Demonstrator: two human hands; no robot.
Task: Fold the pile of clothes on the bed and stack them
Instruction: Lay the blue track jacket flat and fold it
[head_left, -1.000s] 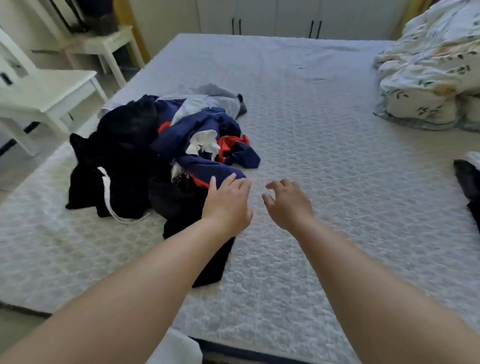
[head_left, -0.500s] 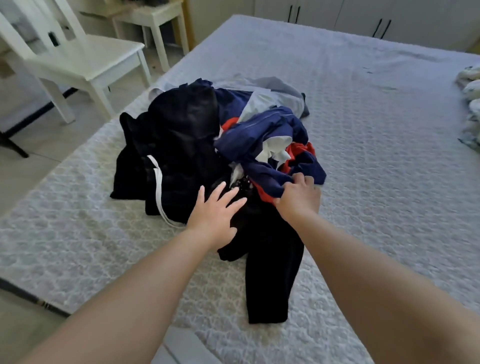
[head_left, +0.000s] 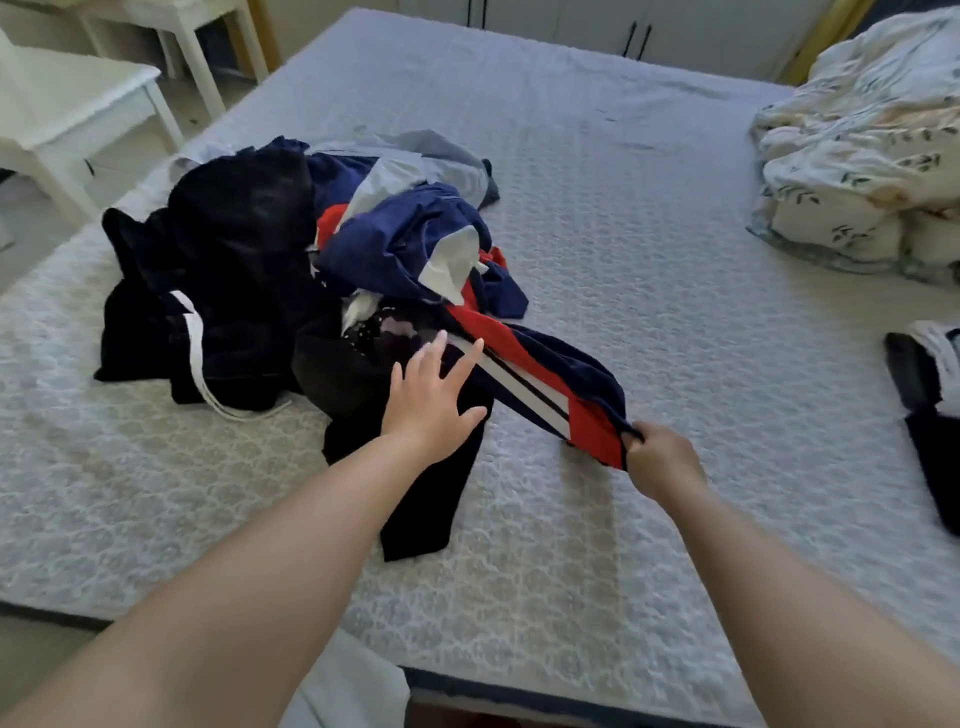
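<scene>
Right hand (head_left: 657, 457) pinches the jacket (head_left: 524, 374) hem, left hand (head_left: 431, 400) spread flat over the pile (head_left: 249, 291); pull hard and tangled clothes could drag along.

1. Room was pretty bright, daylight mostly from the left, blowing out the white table (head_left: 67, 111).
2. Soft shadows lay under both arms on the bed (head_left: 649, 218).
3. Wide-angle bend at the edges, and everything looked slightly smeary.

Bed (head_left: 649, 260) under clothes pile (head_left: 291, 270), duvet (head_left: 862, 156)
</scene>
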